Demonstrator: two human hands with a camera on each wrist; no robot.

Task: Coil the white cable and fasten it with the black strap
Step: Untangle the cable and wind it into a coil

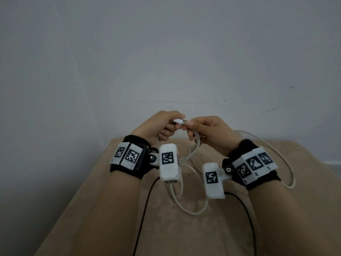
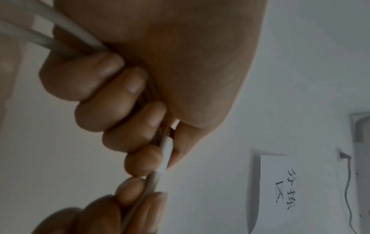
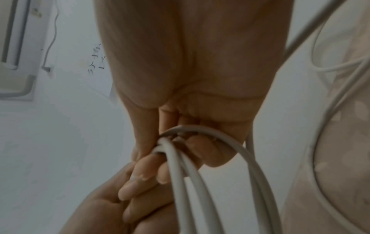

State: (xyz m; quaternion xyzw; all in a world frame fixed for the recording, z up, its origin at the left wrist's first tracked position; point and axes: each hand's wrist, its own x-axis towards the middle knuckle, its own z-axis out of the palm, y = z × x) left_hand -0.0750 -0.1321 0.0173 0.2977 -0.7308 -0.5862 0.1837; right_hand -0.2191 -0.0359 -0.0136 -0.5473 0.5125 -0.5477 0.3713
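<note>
Above the beige worktop [image 1: 166,228], both hands meet, holding the white cable [image 1: 193,212] between them.
Her left hand [image 1: 162,126] has its fingers [image 2: 112,102] curled around several strands, thumb and forefinger pinching the plug end [image 1: 48,120]. Touching it fingertip to fingertip, the right hand [image 1: 208,132] pinches the same strands. Loose loops hang below onto the cloth, one sweeping wide past the right wrist.

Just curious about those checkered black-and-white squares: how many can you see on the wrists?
6. Three on the left wrist: two on the band, one on its camera box. Three on the right: one on its box, two on the band. A partly visible one suggests more hidden.
</note>
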